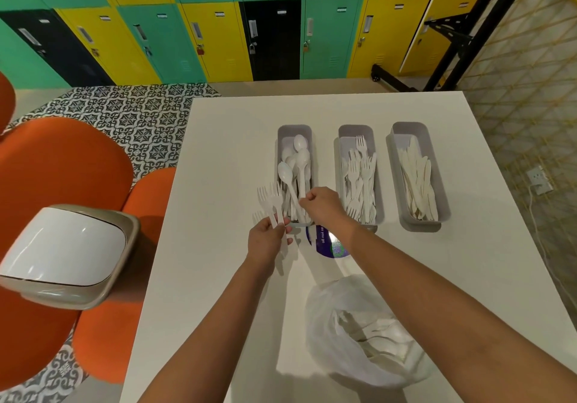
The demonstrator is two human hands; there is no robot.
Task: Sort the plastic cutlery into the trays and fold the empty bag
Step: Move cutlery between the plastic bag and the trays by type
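Three grey trays stand side by side on the white table [218, 277]. The left tray [294, 130] holds white spoons, the middle tray [356, 130] white forks, the right tray [409, 129] white knives. My left hand [267, 241] grips a bunch of white forks [268, 198] by their handles, just left of the spoon tray. My right hand [321, 204] pinches the handle of a white spoon [286, 174] over the near end of the spoon tray. The clear plastic bag [359, 330] lies near me under my right forearm, with white cutlery still inside.
A round purple and green sticker [327, 245] lies on the table below the trays. A white-lidded bin [62, 252] and orange seats [62, 168] stand to the left of the table. Coloured lockers [218, 37] line the far wall.
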